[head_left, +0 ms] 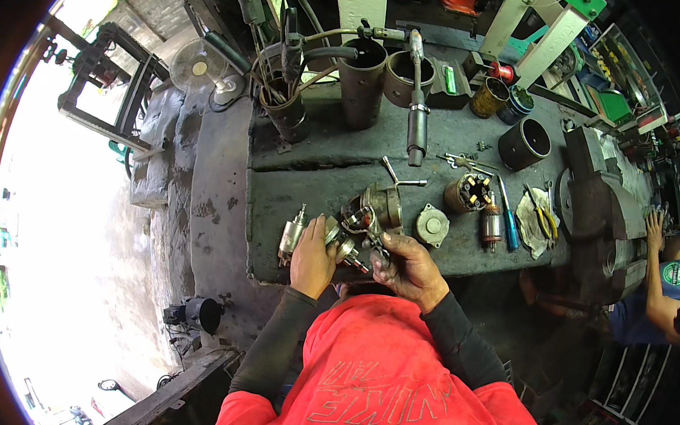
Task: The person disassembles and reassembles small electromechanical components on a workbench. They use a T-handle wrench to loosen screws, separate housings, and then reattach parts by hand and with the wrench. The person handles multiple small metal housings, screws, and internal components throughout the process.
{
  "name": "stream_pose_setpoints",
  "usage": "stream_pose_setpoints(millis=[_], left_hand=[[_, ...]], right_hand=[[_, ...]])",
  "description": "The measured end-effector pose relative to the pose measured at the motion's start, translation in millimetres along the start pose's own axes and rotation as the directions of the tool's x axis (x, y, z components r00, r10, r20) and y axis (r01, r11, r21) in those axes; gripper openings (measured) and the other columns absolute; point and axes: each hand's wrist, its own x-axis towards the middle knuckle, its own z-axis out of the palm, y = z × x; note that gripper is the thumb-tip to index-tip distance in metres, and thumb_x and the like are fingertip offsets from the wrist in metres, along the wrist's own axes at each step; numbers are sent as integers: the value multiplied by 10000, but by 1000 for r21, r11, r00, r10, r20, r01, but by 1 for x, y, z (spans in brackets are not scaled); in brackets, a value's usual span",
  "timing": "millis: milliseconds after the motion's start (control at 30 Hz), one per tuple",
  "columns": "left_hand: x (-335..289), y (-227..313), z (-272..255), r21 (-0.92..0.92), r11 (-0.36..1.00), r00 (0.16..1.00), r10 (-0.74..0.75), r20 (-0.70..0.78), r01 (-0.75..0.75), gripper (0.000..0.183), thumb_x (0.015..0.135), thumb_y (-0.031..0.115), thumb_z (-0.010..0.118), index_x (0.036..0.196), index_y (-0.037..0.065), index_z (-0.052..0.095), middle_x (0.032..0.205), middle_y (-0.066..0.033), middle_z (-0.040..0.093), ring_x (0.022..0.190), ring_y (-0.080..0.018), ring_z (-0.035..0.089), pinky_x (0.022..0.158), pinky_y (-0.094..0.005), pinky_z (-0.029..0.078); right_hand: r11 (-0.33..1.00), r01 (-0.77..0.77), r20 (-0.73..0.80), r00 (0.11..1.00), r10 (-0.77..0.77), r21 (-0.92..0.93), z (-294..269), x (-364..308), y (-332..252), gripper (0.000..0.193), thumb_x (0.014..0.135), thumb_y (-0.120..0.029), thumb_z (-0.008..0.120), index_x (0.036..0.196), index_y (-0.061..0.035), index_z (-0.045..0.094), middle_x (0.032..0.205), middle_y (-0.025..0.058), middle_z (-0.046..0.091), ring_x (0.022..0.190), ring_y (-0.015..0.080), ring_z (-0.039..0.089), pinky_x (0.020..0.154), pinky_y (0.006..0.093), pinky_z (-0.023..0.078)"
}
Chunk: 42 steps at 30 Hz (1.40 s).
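Stripped-down state, by my judgement midway: round silver metal end cap (432, 226), copper-banded cylindrical rotor (492, 228) and dark open-ended cylindrical housing (459, 196) separated on the grey workbench (291, 190), none joined. Greasy dark-and-silver metal assembly (372, 228), at the near edge between both hands: right hand (412, 271) pinching its right side, thumb against fingers; left hand (313, 262) alongside, fingers extended, hold unclear.
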Motion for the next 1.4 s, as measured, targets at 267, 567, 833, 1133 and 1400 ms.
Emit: stream_pose_setpoints(millis=[267,567,833,1133,1400], left_hand=[[-22,-3,4,-5,999,992,-36,-123,36,620,951,106,728,1517,-43,525,1557,-283,534,1456,-452,498,1215,-489,401],[-42,-1,9,87,995,966,-32,-257,56,612,958,130,725,1521,-12,532,1551,-318,481,1412,-492,491,1199,-517,405],[-42,28,-13,-669,714,973,-222,63,206,429,1038,189,722,1382,-45,618,1289,-176,685,1171,-287,668,1050,-416,529],[-7,51,-11,-873,-153,886,98,454,464,307,1082,209,704,1259,-41,716,1135,-73,753,945,-141,721,820,-296,599],[0,64,-6,-922,-34,913,-129,386,385,325,1041,235,765,1216,-38,735,1123,-73,762,951,-141,717,843,-285,582]], right_hand=[[999,-28,1,1000,28,-29,-3,-2,0,215,1107,-241,624,1128,-29,654,853,104,705,678,162,669,577,268,539],[999,-42,-39,998,43,13,1,-4,6,250,1119,-248,600,1138,-4,654,861,99,710,676,162,671,569,277,522],[999,-35,4,999,35,13,2,-6,9,298,1132,-260,574,1184,21,660,805,89,663,642,165,626,575,281,501],[998,-54,144,988,50,21,9,-9,3,306,1118,-293,614,1190,-1,672,781,62,641,634,128,597,568,271,486],[913,28,-229,965,-131,-406,17,-11,-3,296,1100,-299,667,1136,-7,700,838,47,693,641,113,640,519,258,508]])
